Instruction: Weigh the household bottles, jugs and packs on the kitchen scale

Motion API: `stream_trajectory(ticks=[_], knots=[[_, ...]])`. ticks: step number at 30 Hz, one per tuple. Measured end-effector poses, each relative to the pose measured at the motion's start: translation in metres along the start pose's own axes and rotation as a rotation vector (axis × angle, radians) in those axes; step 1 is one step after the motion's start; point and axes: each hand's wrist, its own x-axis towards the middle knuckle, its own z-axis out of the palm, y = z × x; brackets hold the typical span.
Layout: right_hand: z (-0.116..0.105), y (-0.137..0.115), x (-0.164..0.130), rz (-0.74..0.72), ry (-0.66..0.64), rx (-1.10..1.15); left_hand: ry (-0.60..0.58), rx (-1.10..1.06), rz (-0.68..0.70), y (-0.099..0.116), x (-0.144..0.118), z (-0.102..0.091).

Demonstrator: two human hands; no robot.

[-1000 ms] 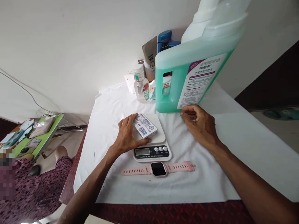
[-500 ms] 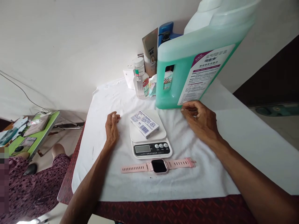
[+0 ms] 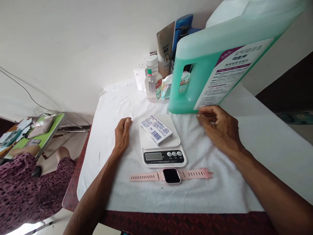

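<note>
Scale (image 3: pixel 162 147) at frame centre on the white cloth (image 3: pixel 122 94), bearing a small printed box (image 3: pixel 156 129). Left hand (image 3: pixel 122 134), loosely curled and empty, rests just left of it; right hand (image 3: pixel 221 129), fingers bent, holding nothing, lies by the green jug (image 3: pixel 207 68) at upper right. Pink watch (image 3: pixel 171 175) lies below.

Soft, even daylight fills the scene, and the white cloth (image 3: pixel 137 98) looks bright without glare. Shadows are faint. Focus is sharp at the centre; wide-angle distortion bends and stretches the green jug (image 3: pixel 220 58) near the edge.
</note>
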Motion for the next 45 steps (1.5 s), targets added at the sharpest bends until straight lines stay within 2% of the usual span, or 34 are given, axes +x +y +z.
stream_trajectory(ticks=[24,36,41,45], knots=[[0.0,-0.002,-0.001,-0.003,-0.001,-0.002,-0.077,0.132,0.047,0.0,0.0,0.001],[-0.001,0.0,0.0,-0.024,0.004,0.012,-0.102,0.105,0.051,0.004,-0.002,0.0],[-0.001,-0.002,0.001,0.008,0.001,0.039,-0.181,0.061,0.176,0.019,-0.018,0.004],[-0.001,0.0,0.001,0.007,0.003,0.054,-0.21,0.191,0.304,0.037,-0.028,0.015]])
